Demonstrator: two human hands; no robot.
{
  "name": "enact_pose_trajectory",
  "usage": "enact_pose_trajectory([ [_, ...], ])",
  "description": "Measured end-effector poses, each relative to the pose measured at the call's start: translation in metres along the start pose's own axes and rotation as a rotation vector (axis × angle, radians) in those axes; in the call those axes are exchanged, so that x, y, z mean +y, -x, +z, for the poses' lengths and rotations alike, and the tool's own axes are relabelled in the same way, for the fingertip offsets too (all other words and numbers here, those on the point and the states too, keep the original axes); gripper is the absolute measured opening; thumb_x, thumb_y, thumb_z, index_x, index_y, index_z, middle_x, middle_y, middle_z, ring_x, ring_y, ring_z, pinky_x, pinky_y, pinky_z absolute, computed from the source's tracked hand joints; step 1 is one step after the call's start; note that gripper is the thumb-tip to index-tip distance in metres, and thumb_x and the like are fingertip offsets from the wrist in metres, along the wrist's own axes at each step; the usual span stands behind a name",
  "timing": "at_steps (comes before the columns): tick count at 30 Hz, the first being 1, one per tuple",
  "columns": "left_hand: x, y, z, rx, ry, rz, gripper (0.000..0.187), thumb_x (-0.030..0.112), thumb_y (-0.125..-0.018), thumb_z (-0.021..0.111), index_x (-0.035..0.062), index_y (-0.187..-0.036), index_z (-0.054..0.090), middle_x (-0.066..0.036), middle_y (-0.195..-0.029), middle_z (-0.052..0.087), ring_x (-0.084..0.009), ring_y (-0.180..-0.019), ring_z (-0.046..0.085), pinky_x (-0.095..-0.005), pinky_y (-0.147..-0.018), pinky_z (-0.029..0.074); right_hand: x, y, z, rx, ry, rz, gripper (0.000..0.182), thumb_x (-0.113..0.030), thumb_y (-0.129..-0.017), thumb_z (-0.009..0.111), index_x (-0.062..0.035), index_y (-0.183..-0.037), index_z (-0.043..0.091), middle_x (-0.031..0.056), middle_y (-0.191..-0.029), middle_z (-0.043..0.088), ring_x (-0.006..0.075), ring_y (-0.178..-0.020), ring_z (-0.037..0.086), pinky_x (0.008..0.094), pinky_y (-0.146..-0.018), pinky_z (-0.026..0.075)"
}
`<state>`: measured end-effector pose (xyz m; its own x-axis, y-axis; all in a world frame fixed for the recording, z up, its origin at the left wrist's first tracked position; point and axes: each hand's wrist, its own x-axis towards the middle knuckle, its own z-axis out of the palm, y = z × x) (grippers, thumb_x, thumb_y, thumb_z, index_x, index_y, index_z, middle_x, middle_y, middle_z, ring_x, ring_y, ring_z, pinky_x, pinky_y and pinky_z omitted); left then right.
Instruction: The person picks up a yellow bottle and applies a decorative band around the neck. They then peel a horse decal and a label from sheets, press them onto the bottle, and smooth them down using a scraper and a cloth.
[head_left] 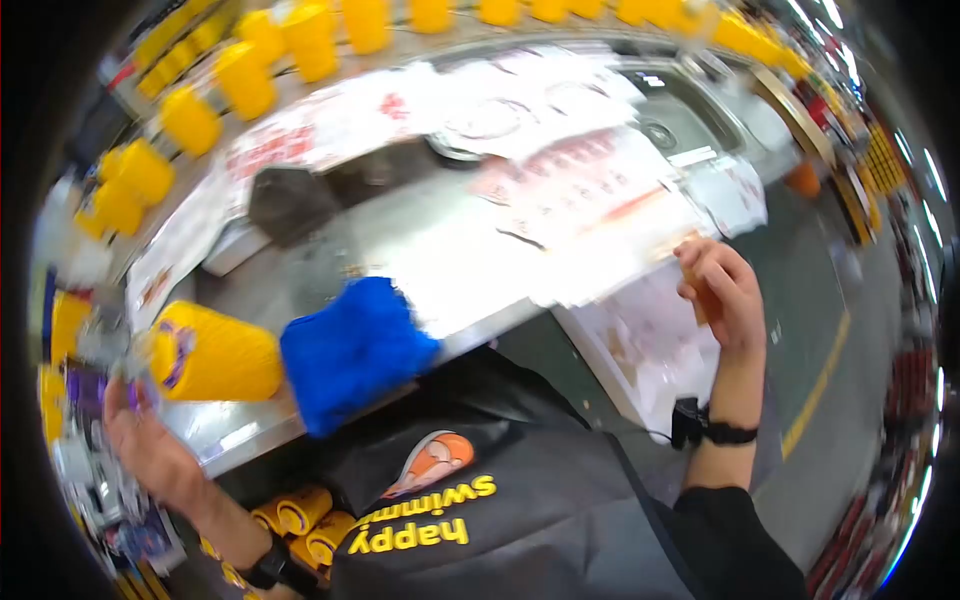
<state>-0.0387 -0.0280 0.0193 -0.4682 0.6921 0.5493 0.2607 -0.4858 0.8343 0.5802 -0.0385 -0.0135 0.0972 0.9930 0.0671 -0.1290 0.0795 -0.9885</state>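
Black-banded at the wrist, the left hand (150, 440) is at eight o'clock, grip too blurred to tell; beside it, a yellow container (220, 352) stands toward nine, then a blue cloth (355, 350) overhanging the tabletop (395, 230); at three, the right hand's (730, 290) grip curls around a brownish item (704, 302)

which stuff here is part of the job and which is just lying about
Likely the job:
yellow container, nearest the left hand
blurred brownish thing, seemingly in the right hand
perhaps the blue cloth

Likely just lying about:
back row of yellow containers
dark angular object
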Motion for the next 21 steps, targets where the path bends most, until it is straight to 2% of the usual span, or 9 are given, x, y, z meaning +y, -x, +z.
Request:
enact_pose_trajectory([
  [2,0.001,0.010,0.008,-0.117,0.149,0.046,0.039,0.008,-0.094,0.052,-0.0054,-0.130,0.046,-0.013,-0.129,0.052,-0.0232,-0.124,0.047,-0.0383,-0.108,0.035,-0.021,-0.022,0.058,-0.189,0.164,-0.135,0.017,-0.014,-0.090,0.061,-0.0042,-0.077,0.055,0.0107,-0.104,0.057,0.0203,-0.102,0.052,0.0307,-0.077,0.046],
  [3,-0.009,0.011,0.011,0.031,0.065,-0.049,0.037,0.007,-0.094,0.051,-0.0036,-0.129,0.048,-0.012,-0.128,0.052,-0.0215,-0.124,0.047,-0.0353,-0.107,0.036,-0.028,-0.035,0.086,-0.280,0.277,-0.200,0.006,-0.005,-0.086,0.058,-0.0034,-0.080,0.056,0.0110,-0.106,0.056,0.0203,-0.104,0.052,0.0297,-0.082,0.044],
  [4,-0.009,0.016,0.013,0.004,-0.088,-0.104,0.045,0.020,-0.097,0.048,-0.0028,-0.135,0.045,-0.013,-0.135,0.049,-0.0236,-0.129,0.044,-0.0383,-0.113,0.030,-0.030,-0.042,0.116,-0.329,0.249,-0.244,0.010,0.001,-0.082,0.055,-0.0016,-0.089,0.060,0.0107,-0.109,0.056,0.0182,-0.103,0.052,0.0270,-0.084,0.042],
  [6,-0.007,0.029,0.030,-0.084,0.084,-0.115,0.037,0.015,-0.097,0.050,-0.0019,-0.129,0.048,-0.011,-0.125,0.054,-0.0175,-0.121,0.049,-0.0318,-0.107,0.036,-0.039,-0.056,0.167,-0.438,0.298,-0.233,0.034,0.004,-0.081,0.057,0.0014,-0.114,0.062,0.0099,-0.115,0.055,0.0096,-0.089,0.050,0.0223,-0.076,0.040],
  [9,0.004,0.033,0.047,-0.175,0.336,-0.189,0.039,0.018,-0.099,0.046,-0.0031,-0.131,0.045,-0.011,-0.127,0.054,-0.0170,-0.122,0.049,-0.0311,-0.108,0.034,-0.043,-0.068,0.250,-0.616,0.312,-0.327,0.045,-0.002,-0.083,0.061,0.0003,-0.127,0.057,0.0104,-0.125,0.055,0.0034,-0.071,0.045,0.0196,-0.062,0.038],
  [12,0.006,0.037,0.048,-0.225,0.438,-0.254,0.054,0.036,-0.097,0.054,-0.0012,-0.133,0.042,-0.012,-0.131,0.052,-0.0207,-0.124,0.050,-0.0360,-0.111,0.034,-0.037,-0.070,0.315,-0.735,0.453,-0.528,0.066,-0.019,-0.082,0.072,-0.0010,-0.140,0.047,0.0155,-0.133,0.052,0.0096,-0.079,0.052,0.0223,-0.060,0.041],
  [16,0.009,0.037,0.053,-0.235,0.527,-0.330,0.053,0.031,-0.094,0.058,0.0010,-0.134,0.040,-0.012,-0.134,0.049,-0.0204,-0.126,0.048,-0.0346,-0.111,0.033,-0.019,-0.061,0.369,-0.853,0.499,-0.488,0.087,-0.039,-0.079,0.078,0.0026,-0.144,0.038,0.0215,-0.138,0.047,0.0292,-0.116,0.052,0.0329,-0.085,0.048],
  [17,0.010,0.038,0.054,-0.235,0.545,-0.350,0.053,0.029,-0.093,0.058,0.0018,-0.134,0.040,-0.012,-0.135,0.048,-0.0202,-0.126,0.047,-0.0343,-0.111,0.033,-0.017,-0.055,0.375,-0.843,0.471,-0.411,0.085,-0.041,-0.081,0.077,0.0040,-0.142,0.040,0.0232,-0.137,0.048,0.0323,-0.120,0.051,0.0371,-0.094,0.046],
  [21,0.012,0.036,0.052,-0.252,0.576,-0.427,0.054,0.020,-0.088,0.059,0.0053,-0.136,0.037,-0.011,-0.133,0.046,-0.0196,-0.126,0.046,-0.0335,-0.110,0.035,0.001,-0.055,0.390,-0.798,0.468,-0.488,0.077,-0.037,-0.083,0.074,0.0031,-0.140,0.043,0.0229,-0.132,0.052,0.0349,-0.121,0.050,0.0405,-0.101,0.041],
])
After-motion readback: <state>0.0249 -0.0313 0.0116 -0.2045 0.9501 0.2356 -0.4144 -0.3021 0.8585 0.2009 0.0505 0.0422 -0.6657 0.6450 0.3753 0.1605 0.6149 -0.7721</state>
